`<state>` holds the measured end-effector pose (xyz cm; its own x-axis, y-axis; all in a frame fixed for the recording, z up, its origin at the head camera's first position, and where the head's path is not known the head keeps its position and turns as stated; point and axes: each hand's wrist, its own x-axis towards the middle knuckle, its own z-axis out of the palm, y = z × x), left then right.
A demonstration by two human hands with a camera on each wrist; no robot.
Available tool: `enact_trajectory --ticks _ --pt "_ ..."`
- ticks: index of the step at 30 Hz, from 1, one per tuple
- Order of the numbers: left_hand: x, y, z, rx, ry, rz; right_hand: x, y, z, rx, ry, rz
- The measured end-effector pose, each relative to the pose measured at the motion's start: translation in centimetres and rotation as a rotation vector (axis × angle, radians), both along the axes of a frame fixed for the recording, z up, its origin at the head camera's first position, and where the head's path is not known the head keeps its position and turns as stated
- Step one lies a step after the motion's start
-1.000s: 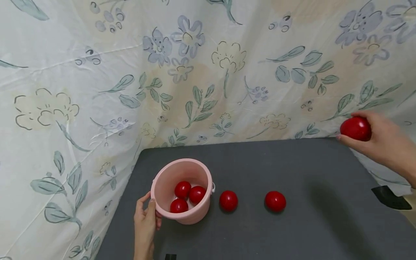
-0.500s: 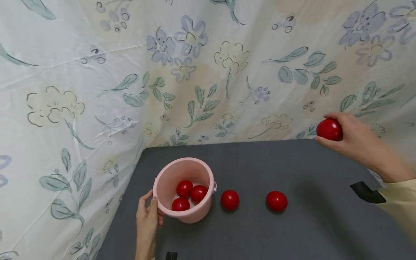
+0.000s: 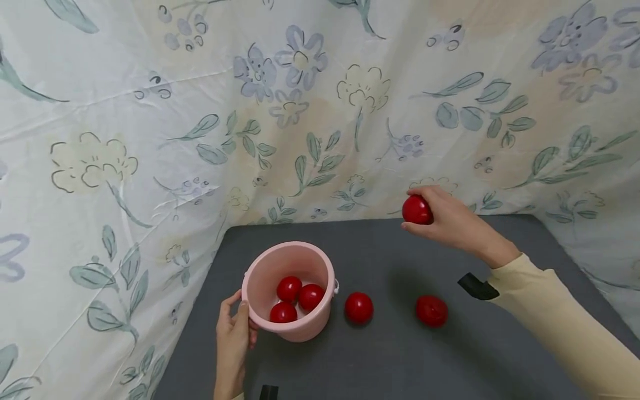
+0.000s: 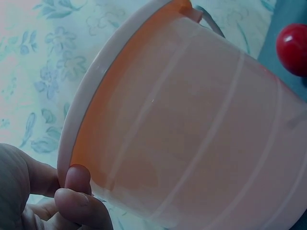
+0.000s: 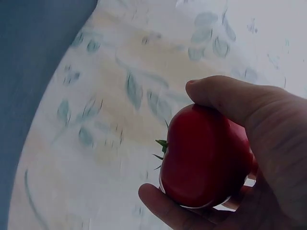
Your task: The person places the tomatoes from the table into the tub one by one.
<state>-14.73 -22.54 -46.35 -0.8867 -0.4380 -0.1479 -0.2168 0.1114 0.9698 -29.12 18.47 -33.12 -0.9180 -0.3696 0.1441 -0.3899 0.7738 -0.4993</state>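
Note:
My left hand (image 3: 234,328) pinches the rim of a pink bucket (image 3: 320,266) at its left side, thumb and fingers on the edge. Inside the bucket lie three red tomatoes (image 3: 289,289). My right hand (image 3: 452,219) grips another red tomato (image 3: 416,210), raised above the far part of the table. A small green stem shows on this held tomato in the right wrist view. On the table just right of the bucket rests one tomato (image 3: 358,309). A further tomato (image 3: 431,310) lies farther right, below my right forearm's shadow.
The dark grey table (image 3: 360,361) reaches back to a floral cloth (image 3: 320,111), which hangs behind it and along both sides. A white handle joint (image 3: 336,287) sticks out from the bucket's right side.
My right hand has carried its tomato leftward from the far right, toward the bucket. The left hand keeps its hold on the rim; the whole scene shifts slightly right in the head view.

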Motion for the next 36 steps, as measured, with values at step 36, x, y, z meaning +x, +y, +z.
enact_trajectory --ticks 36 --pt "0.1 -0.6 -0.3 0.009 0.000 -0.011 -0.1 -23.2 -6.0 0.101 -0.321 0.598"
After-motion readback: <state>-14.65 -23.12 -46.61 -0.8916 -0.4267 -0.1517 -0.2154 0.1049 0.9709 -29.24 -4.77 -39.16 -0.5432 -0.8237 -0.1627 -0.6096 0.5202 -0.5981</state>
